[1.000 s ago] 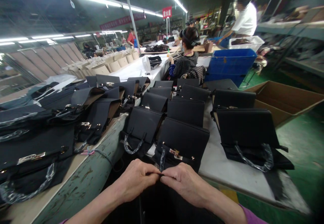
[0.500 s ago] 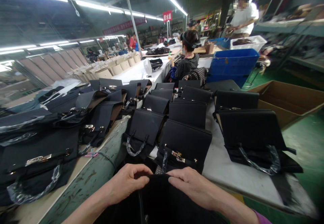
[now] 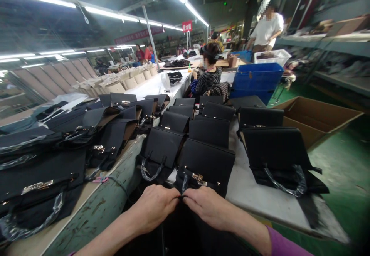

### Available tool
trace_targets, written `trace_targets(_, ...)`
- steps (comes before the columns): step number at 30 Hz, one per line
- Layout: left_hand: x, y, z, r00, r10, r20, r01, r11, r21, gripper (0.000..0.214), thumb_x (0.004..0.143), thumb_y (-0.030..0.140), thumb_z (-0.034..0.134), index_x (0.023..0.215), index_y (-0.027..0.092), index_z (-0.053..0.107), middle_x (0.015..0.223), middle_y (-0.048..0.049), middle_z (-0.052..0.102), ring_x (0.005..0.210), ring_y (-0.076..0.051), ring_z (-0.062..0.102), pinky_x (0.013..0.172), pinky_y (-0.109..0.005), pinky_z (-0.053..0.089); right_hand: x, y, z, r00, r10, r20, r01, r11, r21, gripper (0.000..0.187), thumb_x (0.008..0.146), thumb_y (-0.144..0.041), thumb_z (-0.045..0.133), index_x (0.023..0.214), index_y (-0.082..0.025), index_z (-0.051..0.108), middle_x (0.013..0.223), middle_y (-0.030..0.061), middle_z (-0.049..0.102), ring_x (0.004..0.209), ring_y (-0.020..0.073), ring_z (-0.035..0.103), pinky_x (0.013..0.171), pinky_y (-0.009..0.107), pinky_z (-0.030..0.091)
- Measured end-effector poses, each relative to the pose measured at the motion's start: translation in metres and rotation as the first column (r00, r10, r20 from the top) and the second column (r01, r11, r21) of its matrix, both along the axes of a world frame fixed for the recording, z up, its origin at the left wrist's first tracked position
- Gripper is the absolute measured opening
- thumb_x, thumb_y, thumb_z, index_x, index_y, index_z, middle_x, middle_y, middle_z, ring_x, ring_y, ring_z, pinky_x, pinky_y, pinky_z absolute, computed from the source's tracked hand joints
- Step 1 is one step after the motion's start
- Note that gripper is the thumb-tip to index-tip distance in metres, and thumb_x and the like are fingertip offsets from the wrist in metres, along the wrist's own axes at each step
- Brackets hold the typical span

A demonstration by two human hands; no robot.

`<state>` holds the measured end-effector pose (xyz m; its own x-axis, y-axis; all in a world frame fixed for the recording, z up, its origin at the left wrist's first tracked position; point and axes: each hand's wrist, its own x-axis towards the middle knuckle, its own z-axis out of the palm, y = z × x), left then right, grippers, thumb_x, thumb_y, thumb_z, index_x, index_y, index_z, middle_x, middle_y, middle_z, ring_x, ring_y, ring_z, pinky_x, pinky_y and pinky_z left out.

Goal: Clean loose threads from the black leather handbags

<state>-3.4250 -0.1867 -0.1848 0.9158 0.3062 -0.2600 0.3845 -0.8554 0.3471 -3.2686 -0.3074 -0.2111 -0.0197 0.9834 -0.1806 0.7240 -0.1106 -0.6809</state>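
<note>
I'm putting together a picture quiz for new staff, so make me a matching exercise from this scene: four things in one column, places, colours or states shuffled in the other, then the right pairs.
Things
1. Black material
2. Large bin
3. Cardboard box
4. Small sign

Places, colours, states
A. Brown and open-topped, at the right
B. Red, high up in the picture
C. Pinched by the left hand and the right hand
D. Blue, near the seated person in a striped top

Right pairs: 1-C, 2-D, 3-A, 4-B
</note>
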Motion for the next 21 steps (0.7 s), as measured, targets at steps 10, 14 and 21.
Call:
trace_targets(10, -0.003, 0.009, -0.019, 0.979, 0.202, 0.037, -0.182, 0.936, -0.302, 0.037, 0.093, 0.043, 0.043, 0.093, 0.020, 0.073, 0.087, -0.0013, 0.073, 0.083, -0.021, 0.065, 0.070, -0.026, 0.046, 0.004, 0.008, -0.011, 0.995, -0.034, 0.098, 0.032, 0.999, 0.019, 0.031, 0.094, -0.028, 0.044, 0.084, -0.017, 0.071, 0.086, 0.0084, 0.072, 0.081, 0.0217, 0.065, 0.070, 0.028, 0.042)
trace_targets(14, -0.027, -0.013, -0.027, 0.847, 0.518, 0.118, -0.258, 0.595, -0.762, 0.046, 0.095, 0.054, 0.042, 0.121, 0.022, 0.064, 0.125, -0.0043, 0.064, 0.121, -0.024, 0.053, 0.102, -0.032, 0.040, 0.010, 0.013, -0.013, 0.995, 0.065, -0.077, -0.066, 0.998, -0.008, 0.028, 0.088, -0.042, 0.056, 0.100, -0.021, 0.070, 0.093, 0.0028, 0.071, 0.081, 0.0185, 0.062, 0.069, 0.025, 0.043)
trace_targets(21, -0.053, -0.027, -0.061, 0.597, 0.802, 0.036, -0.189, 0.184, -0.965, 0.053, 0.089, 0.061, 0.049, 0.116, 0.017, 0.060, 0.119, -0.0136, 0.066, 0.107, -0.026, 0.063, 0.092, -0.039, 0.048, 0.015, 0.005, -0.019, 0.940, 0.085, -0.331, -0.101, 0.994, -0.031, 0.020, 0.085, -0.033, 0.061, 0.085, -0.015, 0.071, 0.081, 0.0007, 0.068, 0.078, 0.0182, 0.061, 0.071, 0.027, 0.046)
